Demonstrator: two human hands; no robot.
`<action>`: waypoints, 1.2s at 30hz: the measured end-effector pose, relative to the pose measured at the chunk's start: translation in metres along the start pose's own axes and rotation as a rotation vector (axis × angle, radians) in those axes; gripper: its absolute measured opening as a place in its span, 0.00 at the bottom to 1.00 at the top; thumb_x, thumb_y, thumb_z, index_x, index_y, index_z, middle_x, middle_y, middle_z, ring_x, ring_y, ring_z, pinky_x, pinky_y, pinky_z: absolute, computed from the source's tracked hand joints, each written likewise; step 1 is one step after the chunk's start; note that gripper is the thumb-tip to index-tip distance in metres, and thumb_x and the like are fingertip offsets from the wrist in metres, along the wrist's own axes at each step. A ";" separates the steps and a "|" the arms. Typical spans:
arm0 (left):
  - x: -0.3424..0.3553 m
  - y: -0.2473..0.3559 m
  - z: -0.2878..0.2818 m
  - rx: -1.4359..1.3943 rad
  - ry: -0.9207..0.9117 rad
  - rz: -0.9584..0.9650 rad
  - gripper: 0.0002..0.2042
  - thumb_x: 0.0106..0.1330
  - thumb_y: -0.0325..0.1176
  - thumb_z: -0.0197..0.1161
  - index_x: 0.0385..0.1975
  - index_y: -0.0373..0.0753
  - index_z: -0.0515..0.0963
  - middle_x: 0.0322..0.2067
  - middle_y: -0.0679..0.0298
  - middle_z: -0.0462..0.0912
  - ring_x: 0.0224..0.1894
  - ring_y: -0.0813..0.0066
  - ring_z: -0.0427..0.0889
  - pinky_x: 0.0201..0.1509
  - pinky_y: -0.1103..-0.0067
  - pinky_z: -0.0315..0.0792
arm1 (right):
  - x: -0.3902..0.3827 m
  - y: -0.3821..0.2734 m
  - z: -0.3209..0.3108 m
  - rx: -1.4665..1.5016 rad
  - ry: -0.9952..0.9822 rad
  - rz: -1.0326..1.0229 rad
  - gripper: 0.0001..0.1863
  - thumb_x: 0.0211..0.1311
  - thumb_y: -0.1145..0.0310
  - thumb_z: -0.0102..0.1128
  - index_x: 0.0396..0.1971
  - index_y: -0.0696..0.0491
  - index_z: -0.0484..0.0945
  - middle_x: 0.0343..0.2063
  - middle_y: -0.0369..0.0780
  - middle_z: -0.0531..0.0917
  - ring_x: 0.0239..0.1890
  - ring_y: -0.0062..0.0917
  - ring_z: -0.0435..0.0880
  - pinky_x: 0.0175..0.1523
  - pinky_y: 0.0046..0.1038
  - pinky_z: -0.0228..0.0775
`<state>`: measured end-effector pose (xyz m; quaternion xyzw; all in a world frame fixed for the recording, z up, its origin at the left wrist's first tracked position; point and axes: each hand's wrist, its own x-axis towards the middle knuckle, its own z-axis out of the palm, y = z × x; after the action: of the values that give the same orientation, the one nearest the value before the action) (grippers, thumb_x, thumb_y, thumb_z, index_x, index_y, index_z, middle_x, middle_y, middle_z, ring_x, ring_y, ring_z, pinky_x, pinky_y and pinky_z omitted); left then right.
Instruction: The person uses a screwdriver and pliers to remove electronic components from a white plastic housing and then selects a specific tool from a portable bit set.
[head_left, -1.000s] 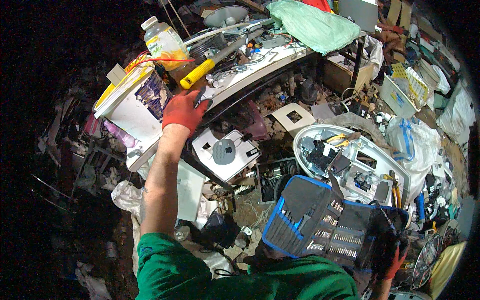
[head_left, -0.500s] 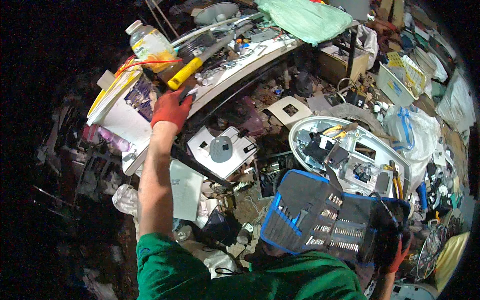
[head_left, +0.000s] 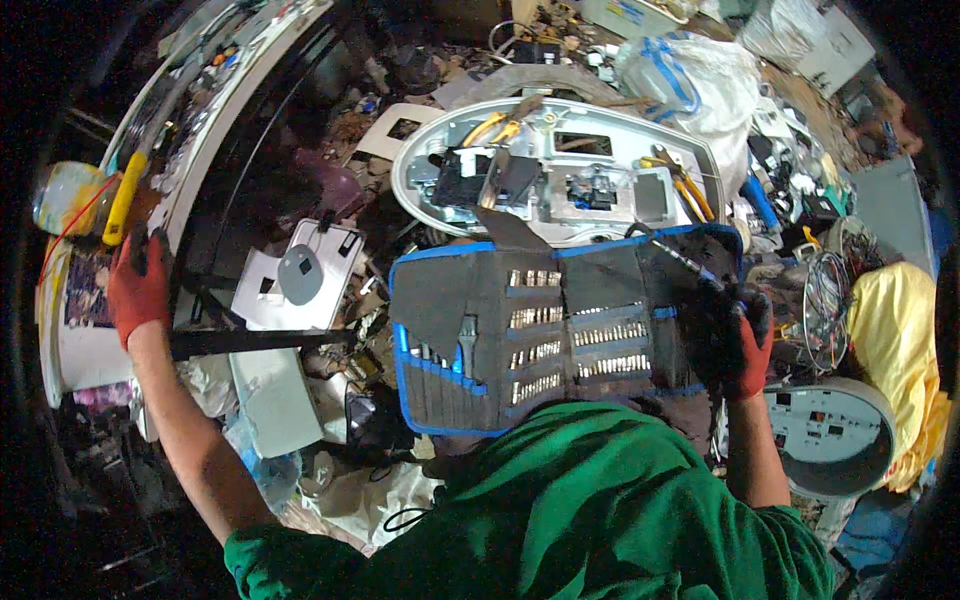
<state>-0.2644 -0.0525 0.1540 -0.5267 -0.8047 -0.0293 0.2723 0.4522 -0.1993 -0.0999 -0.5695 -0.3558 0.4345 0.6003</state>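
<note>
My left hand, in a red glove with black fingertips, reaches to the bench at far left. Its fingers are spread, and I make out nothing between them. Just beyond them lies a tool with a yellow handle. My right hand, gloved the same way, is closed around a slim screwdriver whose thin dark end points up and left. Below me a black tool roll with blue edging is unfolded. Rows of silver bits fill its loops, and a dark driver sits in its left part.
An oval pale housing beyond the roll holds orange-handled pliers and dark parts. At left stand a cluttered bench and a jar. A round grey casing and a yellow sack are at right; scrap covers the ground.
The view has swung right, so the bench and my left hand now sit farther left. My right hand and the screwdriver show more fully. The left hand stays near the yellow handle.
</note>
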 end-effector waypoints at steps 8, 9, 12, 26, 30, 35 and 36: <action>-0.091 0.028 -0.017 -0.072 0.132 0.173 0.28 0.71 0.46 0.58 0.65 0.35 0.68 0.63 0.42 0.69 0.65 0.46 0.69 0.67 0.62 0.65 | -0.011 -0.020 0.029 -0.191 0.040 -0.137 0.25 0.63 0.72 0.60 0.61 0.59 0.69 0.52 0.40 0.79 0.55 0.26 0.75 0.64 0.31 0.64; -0.109 0.048 -0.009 -0.228 0.059 0.214 0.28 0.71 0.44 0.58 0.65 0.34 0.67 0.64 0.44 0.69 0.65 0.49 0.70 0.68 0.63 0.64 | -0.010 -0.022 0.022 -0.178 0.064 -0.122 0.25 0.63 0.72 0.61 0.60 0.59 0.70 0.52 0.40 0.79 0.55 0.26 0.75 0.64 0.30 0.64; -0.169 0.096 0.012 -0.854 -0.472 0.094 0.28 0.67 0.32 0.63 0.65 0.33 0.65 0.56 0.51 0.77 0.59 0.64 0.76 0.64 0.70 0.67 | -0.003 -0.024 0.019 -0.083 0.036 -0.050 0.24 0.63 0.72 0.61 0.59 0.58 0.71 0.51 0.40 0.79 0.54 0.25 0.76 0.63 0.30 0.65; -0.231 0.145 0.011 -1.523 -0.947 -0.110 0.11 0.68 0.31 0.61 0.48 0.38 0.77 0.38 0.68 0.83 0.37 0.80 0.78 0.39 0.79 0.72 | 0.017 -0.007 -0.031 -0.111 -0.031 -0.167 0.21 0.64 0.72 0.58 0.57 0.55 0.74 0.56 0.48 0.76 0.59 0.37 0.74 0.63 0.37 0.66; -0.227 0.127 0.004 -1.599 -0.918 -0.193 0.15 0.66 0.35 0.64 0.50 0.38 0.76 0.41 0.63 0.83 0.38 0.73 0.80 0.43 0.77 0.75 | 0.006 -0.035 -0.037 -0.621 -0.014 -0.386 0.22 0.62 0.77 0.59 0.58 0.53 0.77 0.62 0.48 0.72 0.64 0.39 0.72 0.70 0.38 0.61; -0.234 0.028 0.015 -1.993 -0.758 -0.888 0.14 0.73 0.39 0.48 0.47 0.37 0.76 0.40 0.65 0.81 0.40 0.73 0.78 0.42 0.75 0.75 | -0.017 -0.092 0.015 0.051 0.148 -0.118 0.19 0.66 0.68 0.57 0.55 0.60 0.72 0.48 0.43 0.80 0.49 0.30 0.80 0.56 0.33 0.74; -0.232 -0.009 0.025 -2.347 -1.039 -0.652 0.17 0.73 0.41 0.47 0.51 0.37 0.76 0.43 0.62 0.81 0.42 0.69 0.79 0.47 0.72 0.76 | -0.024 -0.103 0.035 0.007 0.091 -0.149 0.18 0.67 0.67 0.57 0.53 0.60 0.74 0.48 0.42 0.80 0.48 0.29 0.80 0.55 0.31 0.73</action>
<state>-0.2133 -0.2410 0.0255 -0.1816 -0.4008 -0.5634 -0.6993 0.4231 -0.2063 0.0073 -0.5586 -0.3681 0.3633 0.6485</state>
